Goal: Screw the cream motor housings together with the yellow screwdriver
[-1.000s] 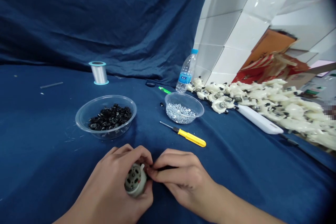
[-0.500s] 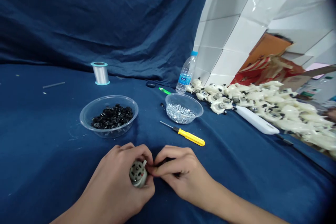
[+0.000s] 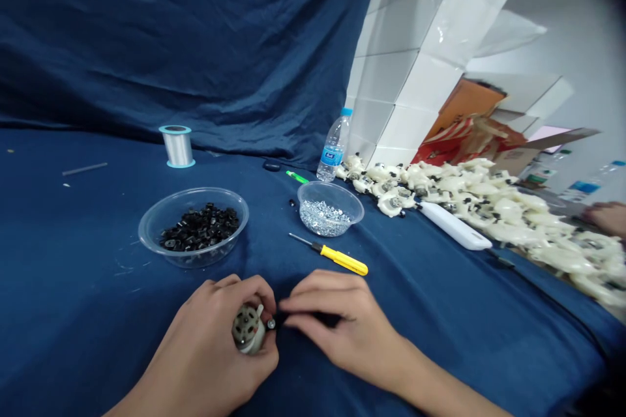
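Note:
My left hand (image 3: 208, 342) is closed around a small motor (image 3: 246, 329) with a grey slotted end and a pale casing. A small silver screw head (image 3: 270, 324) shows beside the motor, at a dark piece near my left thumb and forefinger. Just to the right of it is my right hand (image 3: 342, 319), thumb and forefinger slightly parted, with nothing plainly visible between them. Farther off lies a yellow-handled screwdriver (image 3: 343, 260), its shaft pointing left. A clear bowl (image 3: 147, 234) holds black plastic parts (image 3: 203, 228); a smaller clear bowl (image 3: 356, 216) holds silver screws (image 3: 323, 217).
A wire spool (image 3: 178, 146) and a water bottle (image 3: 334, 146) stand toward the blue backdrop. A green pen (image 3: 297, 177) lies near the bottle. Many cream plastic assemblies (image 3: 513, 212) are heaped on the right, beside a white bar with a cable (image 3: 454, 227). Another person's hand (image 3: 606, 216) shows at the right edge.
My right fingers have drawn slightly away from the motor and parted, uncovering the screw head. The view has shifted a little, so the table things appear farther left and lower.

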### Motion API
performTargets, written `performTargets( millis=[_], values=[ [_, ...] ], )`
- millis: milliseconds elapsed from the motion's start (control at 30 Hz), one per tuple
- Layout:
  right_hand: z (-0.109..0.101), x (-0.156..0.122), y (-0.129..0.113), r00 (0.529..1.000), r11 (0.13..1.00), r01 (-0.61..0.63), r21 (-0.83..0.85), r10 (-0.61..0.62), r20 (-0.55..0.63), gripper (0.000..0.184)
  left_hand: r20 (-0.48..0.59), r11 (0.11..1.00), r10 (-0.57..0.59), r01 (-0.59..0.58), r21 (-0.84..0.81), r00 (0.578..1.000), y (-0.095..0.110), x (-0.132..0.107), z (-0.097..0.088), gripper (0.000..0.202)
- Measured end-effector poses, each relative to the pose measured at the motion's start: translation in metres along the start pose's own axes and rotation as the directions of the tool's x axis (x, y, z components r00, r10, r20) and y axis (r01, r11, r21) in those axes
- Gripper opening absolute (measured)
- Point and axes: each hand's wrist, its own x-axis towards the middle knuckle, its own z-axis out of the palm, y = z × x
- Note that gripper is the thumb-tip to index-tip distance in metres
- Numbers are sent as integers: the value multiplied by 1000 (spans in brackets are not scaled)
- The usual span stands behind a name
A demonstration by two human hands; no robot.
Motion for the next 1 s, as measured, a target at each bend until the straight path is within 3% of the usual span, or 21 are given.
performTargets(
  millis=[100,200,367,533,633,833,1000],
  values=[
    [-24,-2,10,990,957,-127,-259,107,-90,15,17,999,-31,31,-5,999,2,0,-1,10],
    [-37,-4,26,967,868,-252,-427,245,-72,30,15,999,-32,32,5,999,6,-1,-3,10],
    [-47,-3,32,942,822,-272,-501,333,35,22,-28,999,7,-6,53,1000,11,-5,-5,12],
    [-89,16,-15,957,900,-113,-420,213,198,25,-36,997,53,-51,58,998,6,-4,-2,13],
    [-105,33,-45,957,874,75,-480,72,282,24,-60,997,79,-78,25,995,2,-2,-1,15],
    [-92,59,-69,847,767,330,-551,17,532,20,-124,994,103,-105,-7,987,-1,-2,3,21],
    [-82,68,-76,793,748,387,-539,29,609,26,-162,992,120,-123,-3,979,-5,-1,9,21]
  ],
)
